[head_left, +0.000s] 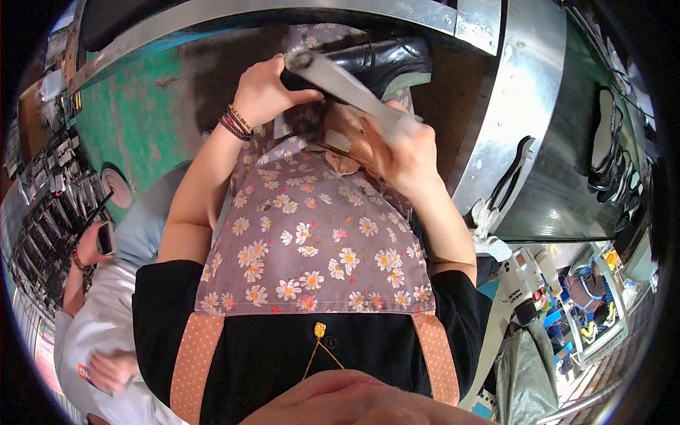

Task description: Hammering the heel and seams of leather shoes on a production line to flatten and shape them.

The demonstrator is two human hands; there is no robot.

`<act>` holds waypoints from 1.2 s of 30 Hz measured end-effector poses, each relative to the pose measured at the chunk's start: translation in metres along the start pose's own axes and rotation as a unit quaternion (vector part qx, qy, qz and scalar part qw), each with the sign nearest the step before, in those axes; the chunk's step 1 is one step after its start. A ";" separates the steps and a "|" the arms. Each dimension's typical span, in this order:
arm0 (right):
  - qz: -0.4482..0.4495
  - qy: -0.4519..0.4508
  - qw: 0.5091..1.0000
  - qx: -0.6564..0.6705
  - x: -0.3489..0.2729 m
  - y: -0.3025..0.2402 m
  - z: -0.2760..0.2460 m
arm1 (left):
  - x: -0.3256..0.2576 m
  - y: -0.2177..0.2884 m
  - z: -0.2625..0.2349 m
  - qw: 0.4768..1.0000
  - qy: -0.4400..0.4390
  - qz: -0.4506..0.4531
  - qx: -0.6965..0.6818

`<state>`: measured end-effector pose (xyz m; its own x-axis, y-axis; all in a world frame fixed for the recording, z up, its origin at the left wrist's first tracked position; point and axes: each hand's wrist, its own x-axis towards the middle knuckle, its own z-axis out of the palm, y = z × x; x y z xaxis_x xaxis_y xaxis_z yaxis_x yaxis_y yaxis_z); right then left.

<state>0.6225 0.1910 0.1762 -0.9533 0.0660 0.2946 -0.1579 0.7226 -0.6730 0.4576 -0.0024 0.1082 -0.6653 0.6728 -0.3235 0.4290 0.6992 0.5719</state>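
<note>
Above your apron [308, 234], your right hand [411, 156] grips a bar [347, 86]; left hand [262, 92], grip unclear; likely working the shoe [386, 60], steadiness next.

- A glossy black shoe of smooth, leather-looking material [400, 53] lay sideways beyond the right hand [412, 152], with seams crossing its upper.
- The shoe's rounded end pointed rightward, and a pale-green area showed beneath it, on the side toward the right-hand grip.
- The shoe's other end lay at the left hand [263, 92], partly hidden there.
- A long, light-grey, metal-looking tool [340, 81] was gripped in the right hand, slanting up and leftward from that grip across the shoe, its rounded tip beside the left hand's fingers, its gripped end blurred.
</note>
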 end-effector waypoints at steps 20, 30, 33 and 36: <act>0.145 -0.107 0.983 -0.031 0.011 0.016 0.002 | 0.004 -0.002 0.032 0.988 0.125 0.094 0.016; 0.133 -0.009 0.991 -0.016 -0.025 0.047 0.014 | 0.016 -0.009 0.030 0.994 0.076 0.077 -0.010; 0.142 0.008 0.990 -0.013 -0.025 0.041 0.012 | 0.017 -0.009 0.022 0.998 0.051 0.047 -0.011; 0.064 0.111 0.992 -0.002 -0.024 0.032 0.016 | 0.021 -0.006 0.014 1.000 0.019 0.008 -0.014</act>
<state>0.6364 0.2013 0.1369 -0.8854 0.3064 0.3496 -0.0385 0.7012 -0.7119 0.4497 0.0106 0.0877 -0.6812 0.6739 -0.2859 0.4231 0.6812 0.5974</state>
